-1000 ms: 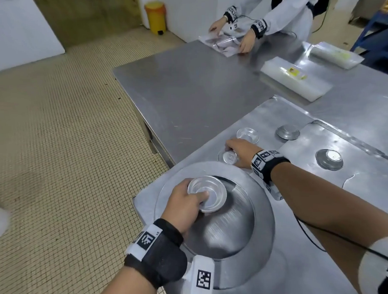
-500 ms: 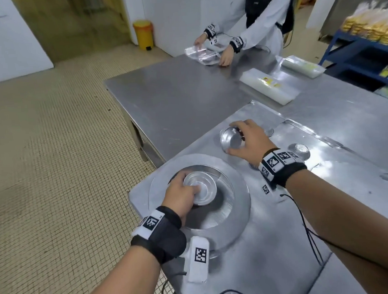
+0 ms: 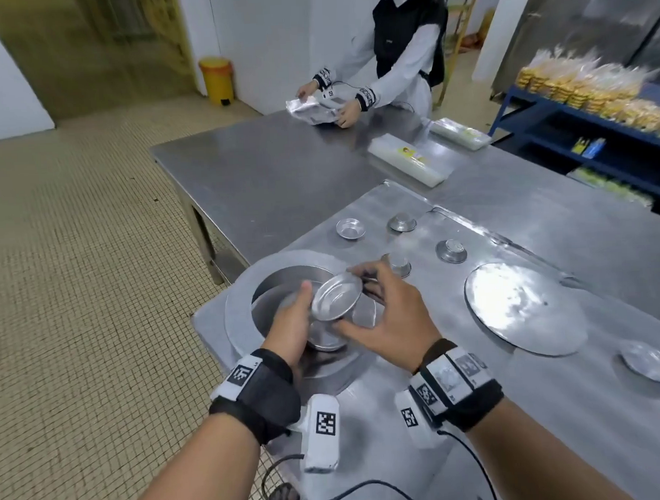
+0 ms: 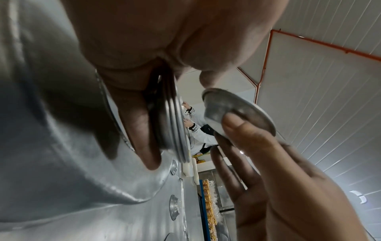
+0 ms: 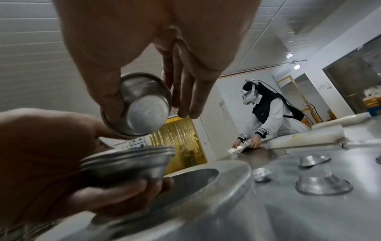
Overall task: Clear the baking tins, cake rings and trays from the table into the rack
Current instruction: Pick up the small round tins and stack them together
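Pinching a light, stiff, slippery little tin (image 3: 336, 295) by its rim in the right hand (image 3: 390, 324), left hand (image 3: 288, 329) gripping the nested stack (image 5: 128, 163) beneath.

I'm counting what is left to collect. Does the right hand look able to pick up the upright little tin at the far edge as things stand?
Probably not yet: the right hand already pinches a small tin, though nothing blocks the path to the upright tin.

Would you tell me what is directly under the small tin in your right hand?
Under the small tin is a stack of tins gripped by the left hand; the stack's inside is hidden.
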Tool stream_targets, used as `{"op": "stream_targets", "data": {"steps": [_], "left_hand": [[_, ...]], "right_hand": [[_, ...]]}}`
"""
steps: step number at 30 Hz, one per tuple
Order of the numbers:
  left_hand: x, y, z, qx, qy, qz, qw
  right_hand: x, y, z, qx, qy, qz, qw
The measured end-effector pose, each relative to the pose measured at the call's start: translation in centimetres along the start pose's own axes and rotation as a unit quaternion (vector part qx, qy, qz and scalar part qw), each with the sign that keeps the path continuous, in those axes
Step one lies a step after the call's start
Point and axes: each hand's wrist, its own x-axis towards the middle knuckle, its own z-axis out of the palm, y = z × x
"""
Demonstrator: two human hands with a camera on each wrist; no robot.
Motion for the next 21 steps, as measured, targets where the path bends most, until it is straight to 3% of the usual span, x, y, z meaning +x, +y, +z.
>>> {"op": "stream_targets", "data": {"steps": [5, 10, 18, 21], "left_hand": [[-1.8, 0.2, 0.8, 0.022, -0.029, -0.012, 0.999], [-2.1, -0.1, 0.6, 0.071, -0.002, 0.029, 0.997], [-1.5, -0.3, -0.2, 0.141, 0.006, 0.065, 0.988], [-0.9, -0.4, -0.6, 0.167, 0.015, 0.085, 0.982]], "right_hand": [[-3.3, 0.3, 1.0, 0.04, 0.001, 0.032, 0.999], [-4.3, 1.3, 1.2, 0.069, -0.046, 0.072, 0.994], [-3.1, 2.8, -0.2, 0.106, -0.176, 0.1, 0.974], [-1.7, 3.9, -0.9, 0.093, -0.162, 0.112, 0.976]]}}
